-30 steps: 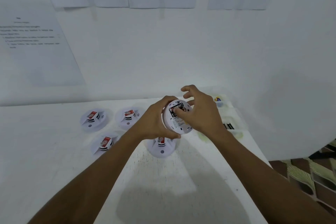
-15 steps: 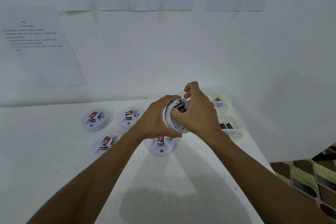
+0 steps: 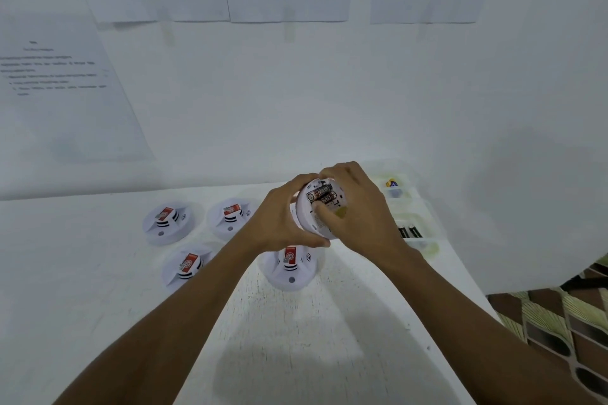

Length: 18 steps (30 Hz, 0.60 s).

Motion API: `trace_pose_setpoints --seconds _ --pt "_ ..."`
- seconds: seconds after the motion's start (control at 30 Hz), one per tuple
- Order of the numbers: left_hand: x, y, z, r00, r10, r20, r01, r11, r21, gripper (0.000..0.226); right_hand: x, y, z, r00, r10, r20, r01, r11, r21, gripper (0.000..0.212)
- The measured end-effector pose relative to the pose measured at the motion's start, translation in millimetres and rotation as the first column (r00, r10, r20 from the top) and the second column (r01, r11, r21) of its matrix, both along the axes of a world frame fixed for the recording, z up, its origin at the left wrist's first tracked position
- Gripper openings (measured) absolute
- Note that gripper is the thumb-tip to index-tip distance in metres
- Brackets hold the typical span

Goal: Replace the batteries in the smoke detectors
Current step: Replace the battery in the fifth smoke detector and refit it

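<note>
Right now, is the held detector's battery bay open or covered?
Open: two dark cylindrical batteries sit exposed in the back of the round white plastic smoke detector.

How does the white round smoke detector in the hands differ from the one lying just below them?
The white round smoke detector held by the left hand and right hand is lifted and tilted; the white round detector below rests flat on the white table. The held one shows its back with two dark batteries; the lower one shows its front with a red label. Both are white and round.
</note>
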State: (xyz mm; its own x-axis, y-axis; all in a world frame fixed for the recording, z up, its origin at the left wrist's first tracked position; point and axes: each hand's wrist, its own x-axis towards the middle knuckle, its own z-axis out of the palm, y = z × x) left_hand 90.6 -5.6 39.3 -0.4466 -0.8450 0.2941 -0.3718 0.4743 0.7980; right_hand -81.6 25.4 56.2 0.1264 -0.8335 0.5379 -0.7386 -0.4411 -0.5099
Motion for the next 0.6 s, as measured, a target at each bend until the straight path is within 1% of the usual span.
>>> trace_pose_setpoints --seconds 0.1,0.17,0.23,0.4,0.5,0.57,0.6 --pt "-8 -3 -3 1.0 -0.022 0.011 0.021 0.999 0.028 0.092 -10 -8 -12 0.995 0.048 -0.091 -0.062 0.986 -0.154 0.022" --pt "-12 -3 -6 1.0 -0.031 0.005 0.03 0.999 0.037 0.089 -17 -12 -17 0.99 0.058 -0.127 -0.084 0.975 -0.208 0.018" --pt "-17 -3 -6 0.999 -0.048 -0.001 0.048 0.998 0.03 0.088 -24 -13 -19 0.988 0.078 -0.13 -0.107 0.966 -0.235 0.018" --pt "-33 -6 -8 0.995 -0.094 -0.016 0.094 0.995 0.026 0.091 -44 -6 -16 0.997 0.071 -0.022 -0.074 0.972 -0.224 0.019" --pt "-42 -9 -11 0.994 -0.109 0.0 0.109 0.994 0.031 0.094 -59 -1 -13 0.997 0.05 0.062 -0.039 0.986 -0.165 0.033" --pt "-46 -10 -13 0.994 -0.108 0.025 0.107 0.993 0.049 0.097 -73 -1 -12 0.99 0.015 0.137 0.004 0.991 -0.135 0.036" --pt "-48 -10 -15 0.994 -0.103 0.034 0.101 0.993 0.058 0.099 -83 -2 -13 0.987 -0.005 0.163 0.027 0.99 -0.136 0.034"
